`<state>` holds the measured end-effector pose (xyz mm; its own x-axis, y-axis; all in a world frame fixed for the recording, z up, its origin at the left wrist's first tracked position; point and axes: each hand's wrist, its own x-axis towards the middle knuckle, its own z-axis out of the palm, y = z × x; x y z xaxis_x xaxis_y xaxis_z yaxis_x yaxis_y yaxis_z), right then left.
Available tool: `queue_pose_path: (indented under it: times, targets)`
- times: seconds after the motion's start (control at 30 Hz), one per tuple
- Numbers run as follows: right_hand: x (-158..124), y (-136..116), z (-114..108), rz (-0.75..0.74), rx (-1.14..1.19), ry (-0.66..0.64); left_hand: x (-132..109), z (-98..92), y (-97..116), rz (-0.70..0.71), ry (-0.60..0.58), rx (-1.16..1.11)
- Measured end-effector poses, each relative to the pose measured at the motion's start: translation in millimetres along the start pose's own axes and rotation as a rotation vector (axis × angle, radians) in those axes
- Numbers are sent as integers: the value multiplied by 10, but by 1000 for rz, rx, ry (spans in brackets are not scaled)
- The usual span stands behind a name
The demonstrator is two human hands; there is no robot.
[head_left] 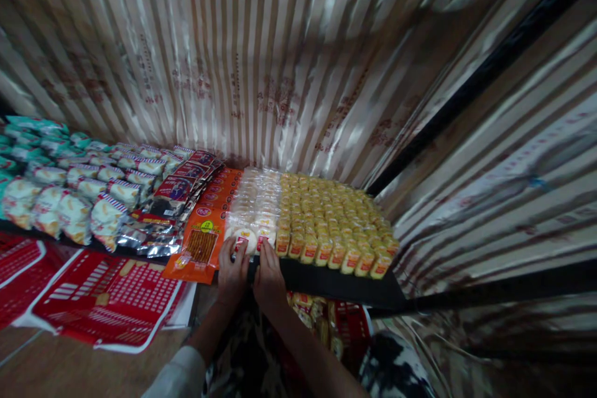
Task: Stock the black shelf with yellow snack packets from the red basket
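Note:
Two rows of white round wrapped crackers (252, 196) lie on the black shelf (336, 283), each front pack bearing a red label. My left hand (233, 277) rests with stretched fingers against the front of the left row. Beside it, the outstretched fingers of my right hand (269, 277) touch the front pack of the right row. Neither hand visibly grips a pack, though both thumbs are hard to make out. Right of the crackers stand many small yellow wrapped snacks (321, 217) in close rows. An orange snack bag (203, 236) lies just left of my left hand.
Dark snack packs (184, 183), white-and-striped bags (109, 217) and teal bags (46, 134) fill the shelf leftward. Red baskets (112, 298) stand below on the floor. Behind hangs a striped curtain (261, 62), and a black bar (466, 87) slants on the right.

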<state>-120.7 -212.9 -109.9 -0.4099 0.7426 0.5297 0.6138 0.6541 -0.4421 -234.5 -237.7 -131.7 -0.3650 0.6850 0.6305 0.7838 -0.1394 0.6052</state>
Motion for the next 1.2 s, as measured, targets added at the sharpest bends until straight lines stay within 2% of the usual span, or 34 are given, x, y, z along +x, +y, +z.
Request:
queue_pose_path:
  times: [0.23, 0.4, 0.53, 0.77, 0.93, 1.0, 1.07, 1.2]
  targets:
    - [15, 36, -26, -8, 19, -12, 35, -36, 63, 117, 25, 153]
    - [22, 40, -27, 4, 34, -8, 55, -51, 74, 178, -16, 255]
    - [27, 32, -63, -26, 46, -14, 69, -32, 100, 174, -25, 294]
    - [115, 59, -292, -73, 16, -45, 89, 73, 205, 158, 70, 404]
    - [212, 58, -403, -127, 25, -69, 137, 64, 259, 150, 49, 452]
    - [269, -56, -488, -98, 87, -61, 146, 76, 251, 141, 34, 448]
    - [349, -285, -670, -89, 219, -75, 150, 109, 224, 139, 20, 449]
    - [531, -940, -1289, -210, 714, -276, 162, 185, 167, 173, 84, 450]
